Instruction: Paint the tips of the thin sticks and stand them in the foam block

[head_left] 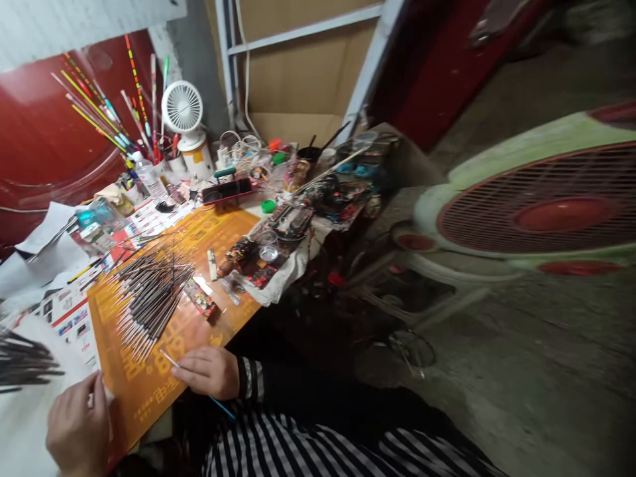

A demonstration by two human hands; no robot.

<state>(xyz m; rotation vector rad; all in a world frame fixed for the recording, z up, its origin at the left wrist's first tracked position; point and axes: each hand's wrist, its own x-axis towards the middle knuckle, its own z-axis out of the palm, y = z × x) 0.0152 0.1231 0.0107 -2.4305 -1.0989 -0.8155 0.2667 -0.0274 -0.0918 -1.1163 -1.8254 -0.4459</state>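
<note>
My right hand [209,372] is closed around a thin stick with a blue rear end [222,407], perhaps a fine brush. Its pale tip points left over the orange mat [199,232]. At the lower left, my left hand [79,424] is closed at the mat's near-left corner; a small whitish bit shows between its fingers, too little to name. Beyond both hands lies a fanned heap of thin dark sticks with pale ends [149,298]. Beside that heap is a small patterned box [200,299]. Another bundle of dark sticks [24,361], blurred, lies on white paper at the far left.
A small white fan [183,109] stands at the back near colourful fishing floats [99,109] and a plastic bottle [148,175]. A phone [227,191] leans behind the mat. Cluttered tools and a clear cup [269,246] sit right. A large floor fan [536,212] is at far right.
</note>
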